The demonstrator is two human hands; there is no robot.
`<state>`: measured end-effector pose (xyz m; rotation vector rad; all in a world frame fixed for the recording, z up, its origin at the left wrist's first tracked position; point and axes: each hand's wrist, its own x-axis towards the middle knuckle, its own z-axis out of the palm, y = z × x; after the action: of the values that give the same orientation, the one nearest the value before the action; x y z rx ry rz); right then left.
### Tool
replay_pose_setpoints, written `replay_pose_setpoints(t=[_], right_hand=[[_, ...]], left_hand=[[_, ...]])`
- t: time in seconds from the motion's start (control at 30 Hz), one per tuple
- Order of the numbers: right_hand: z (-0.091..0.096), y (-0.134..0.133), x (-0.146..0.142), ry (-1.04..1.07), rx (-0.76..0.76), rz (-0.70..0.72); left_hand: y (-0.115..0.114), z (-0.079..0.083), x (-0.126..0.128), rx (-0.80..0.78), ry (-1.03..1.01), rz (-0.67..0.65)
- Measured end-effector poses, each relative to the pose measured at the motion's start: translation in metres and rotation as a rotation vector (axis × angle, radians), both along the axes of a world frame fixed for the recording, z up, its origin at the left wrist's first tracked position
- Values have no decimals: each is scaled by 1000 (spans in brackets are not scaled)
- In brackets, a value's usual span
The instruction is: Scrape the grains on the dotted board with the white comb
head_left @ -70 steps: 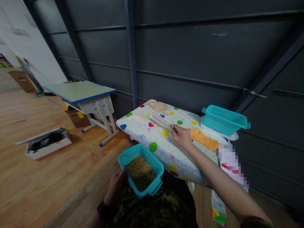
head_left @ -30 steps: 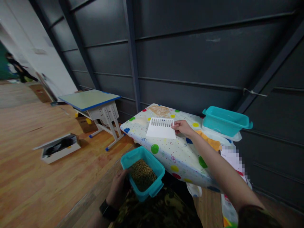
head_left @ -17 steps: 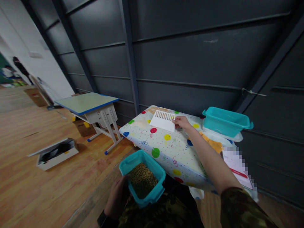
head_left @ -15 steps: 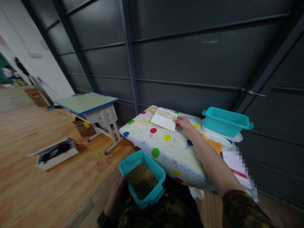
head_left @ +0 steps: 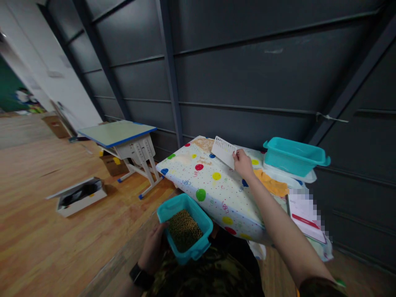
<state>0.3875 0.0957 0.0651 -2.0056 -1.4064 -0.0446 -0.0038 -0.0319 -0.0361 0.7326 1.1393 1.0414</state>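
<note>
My left hand (head_left: pixel 154 244) is closed on the near left rim of a teal plastic bin (head_left: pixel 202 218), held in front of my body below the table's edge. Inside it lie tan and dark green beans or grains (head_left: pixel 185 229). In my right hand (head_left: pixel 243 165) is a flat white slotted scraper (head_left: pixel 225 153), pinched at its right edge, tilted, with its slotted end pointing to the far left. Beneath and beside it, tan powder or crumbs (head_left: pixel 202 144) lie on the balloon-patterned tablecloth (head_left: pixel 188 175). Whether the scraper touches the cloth, I cannot tell.
A second teal bin (head_left: pixel 289 161) stands on a white lid at the table's right, by an orange cloth (head_left: pixel 272 183) and a notebook with a red stripe (head_left: pixel 306 220). At left are a school desk (head_left: pixel 120 133) and an open white box (head_left: pixel 82 202). A dark panelled wall (head_left: pixel 247 70) rises behind.
My right hand has shifted slightly right and turned the scraper from lying nearly flat to tilted, uncovering more of the tan powder. The bin in my left hand has barely moved.
</note>
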Motion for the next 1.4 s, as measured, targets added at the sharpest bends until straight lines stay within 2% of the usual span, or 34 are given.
replay_pose_setpoints(t=[0.1,0.2,0.47,0.63,0.9,1.07,1.4], right_hand=[[-3,-4,-18,-100,-116,28],[-6,-7,-30,-156,-165,49],[-1,-10,-42,-359,-312,42],[-4,-12,-55,-412,-308,97],[-10,-14,-68,-433,-254,202],[-9,-15,-73,-457,-284,248],[-13,-11,-77,-481,-299,249]], left_hand=[[1,0,-3,-28,36,50],[2,-1,-5,-30,52,76],[2,-3,-2,-50,34,93],[0,0,1,-8,24,63],[6,2,-3,-2,15,120],[11,2,-3,24,20,125],[10,12,1,-10,-2,144]])
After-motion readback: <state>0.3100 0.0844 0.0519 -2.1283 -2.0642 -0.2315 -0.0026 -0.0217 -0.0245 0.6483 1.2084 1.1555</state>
